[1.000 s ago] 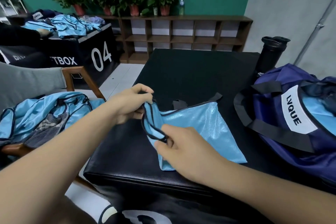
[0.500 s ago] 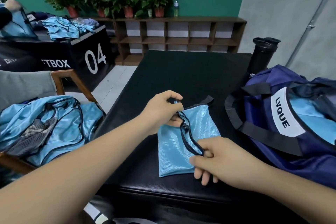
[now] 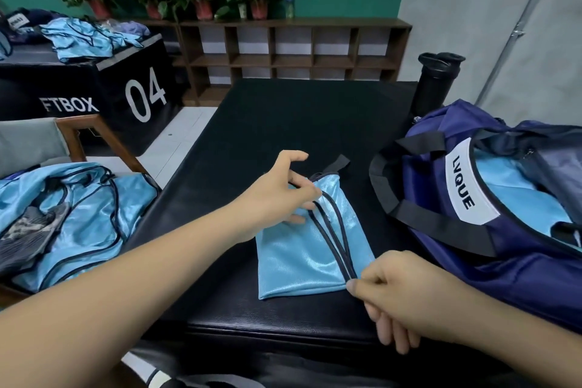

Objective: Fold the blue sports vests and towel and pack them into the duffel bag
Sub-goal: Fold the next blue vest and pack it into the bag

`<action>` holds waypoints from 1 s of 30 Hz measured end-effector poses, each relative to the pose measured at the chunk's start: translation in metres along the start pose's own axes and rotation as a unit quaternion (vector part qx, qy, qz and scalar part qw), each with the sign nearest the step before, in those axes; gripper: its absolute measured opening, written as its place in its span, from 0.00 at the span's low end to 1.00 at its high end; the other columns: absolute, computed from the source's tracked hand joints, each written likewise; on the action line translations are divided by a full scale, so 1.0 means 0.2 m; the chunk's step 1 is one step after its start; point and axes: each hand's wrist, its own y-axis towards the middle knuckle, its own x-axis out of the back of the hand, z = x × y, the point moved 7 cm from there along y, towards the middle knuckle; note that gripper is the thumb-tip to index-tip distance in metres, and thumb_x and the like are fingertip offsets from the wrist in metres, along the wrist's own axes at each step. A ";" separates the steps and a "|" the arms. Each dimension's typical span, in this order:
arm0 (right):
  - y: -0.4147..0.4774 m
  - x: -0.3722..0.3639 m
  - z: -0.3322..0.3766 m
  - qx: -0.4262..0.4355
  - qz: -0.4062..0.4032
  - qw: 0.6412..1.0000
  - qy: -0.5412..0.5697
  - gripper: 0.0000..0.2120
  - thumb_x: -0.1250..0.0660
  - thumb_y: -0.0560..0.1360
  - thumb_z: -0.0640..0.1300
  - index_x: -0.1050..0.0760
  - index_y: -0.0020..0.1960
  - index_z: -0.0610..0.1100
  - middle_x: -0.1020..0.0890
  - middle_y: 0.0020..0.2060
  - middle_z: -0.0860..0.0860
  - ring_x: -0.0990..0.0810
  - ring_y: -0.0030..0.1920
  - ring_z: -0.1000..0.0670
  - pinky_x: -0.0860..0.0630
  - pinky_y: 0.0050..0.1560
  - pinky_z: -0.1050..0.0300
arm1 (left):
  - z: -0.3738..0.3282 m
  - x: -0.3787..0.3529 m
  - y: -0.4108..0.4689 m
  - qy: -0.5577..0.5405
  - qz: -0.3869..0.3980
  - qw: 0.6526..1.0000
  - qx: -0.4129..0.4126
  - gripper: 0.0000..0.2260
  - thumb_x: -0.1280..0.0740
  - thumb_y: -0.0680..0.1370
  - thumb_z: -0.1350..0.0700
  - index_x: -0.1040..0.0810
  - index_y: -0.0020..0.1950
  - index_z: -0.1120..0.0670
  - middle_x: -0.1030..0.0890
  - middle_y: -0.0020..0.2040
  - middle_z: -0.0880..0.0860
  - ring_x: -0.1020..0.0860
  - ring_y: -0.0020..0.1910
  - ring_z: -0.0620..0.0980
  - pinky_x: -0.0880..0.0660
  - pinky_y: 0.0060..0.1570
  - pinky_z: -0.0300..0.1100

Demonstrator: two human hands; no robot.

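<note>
A light blue sports vest (image 3: 296, 255) with dark trim lies folded into a narrow rectangle on the black padded box (image 3: 283, 123). My left hand (image 3: 280, 195) rests on its upper left edge, fingers laid flat on the cloth. My right hand (image 3: 396, 290) pinches the vest's lower right corner at the dark straps. The navy duffel bag (image 3: 466, 261) lies open at the right, with folded light blue cloth (image 3: 519, 195) inside. A pile of loose blue vests (image 3: 82, 217) and a grey patterned towel (image 3: 28, 233) sit on a chair at the left.
A black bottle (image 3: 436, 82) stands behind the bag. Another black box marked 04 (image 3: 138, 94) at the far left carries more blue vests (image 3: 85, 38). A wooden shelf (image 3: 289, 50) with potted plants lines the green wall. The wooden chair's arm (image 3: 94, 135) stands beside the box.
The vest was folded over from left to right into a narrower shape. My right hand slid down to its lower right corner, and my left hand flattened onto the top.
</note>
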 end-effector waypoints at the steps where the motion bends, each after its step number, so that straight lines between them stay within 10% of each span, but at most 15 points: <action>1: -0.02 0.02 0.00 0.021 -0.031 0.998 -0.046 0.22 0.37 0.82 0.55 0.29 0.37 0.40 0.15 0.29 0.48 0.20 0.26 0.49 0.24 0.30 0.55 | -0.02 0.01 -0.02 0.007 0.005 1.000 -0.021 0.26 0.26 0.81 0.53 0.33 0.75 0.39 0.17 0.57 0.47 0.13 0.54 0.47 0.14 0.54 0.52; 9: -0.08 0.14 0.15 0.290 -0.249 0.906 -0.179 0.13 0.33 0.79 0.58 0.31 0.43 0.54 0.23 0.39 0.57 0.24 0.43 0.53 0.25 0.43 0.54 | -0.11 0.06 -0.24 0.209 0.012 0.969 -0.132 0.14 0.24 0.78 0.54 0.22 0.59 0.42 0.16 0.54 0.44 0.16 0.52 0.45 0.19 0.51 0.45; 14: -0.01 0.09 0.17 0.336 -0.211 0.883 -0.251 0.07 0.34 0.82 0.58 0.26 0.55 0.57 0.27 0.51 0.61 0.27 0.53 0.55 0.29 0.57 0.58 | -0.06 -0.01 -0.38 0.360 0.055 0.908 -0.207 0.11 0.22 0.75 0.47 0.20 0.54 0.42 0.19 0.50 0.40 0.20 0.55 0.41 0.27 0.51 0.32; 30: 0.06 -0.04 0.17 0.346 -0.155 0.868 -0.322 0.14 0.35 0.81 0.63 0.27 0.60 0.56 0.31 0.60 0.62 0.30 0.59 0.56 0.32 0.63 0.56 | 0.06 -0.13 -0.50 0.511 0.100 0.809 -0.273 0.05 0.33 0.74 0.46 0.25 0.47 0.45 0.27 0.46 0.44 0.27 0.43 0.47 0.23 0.44 0.49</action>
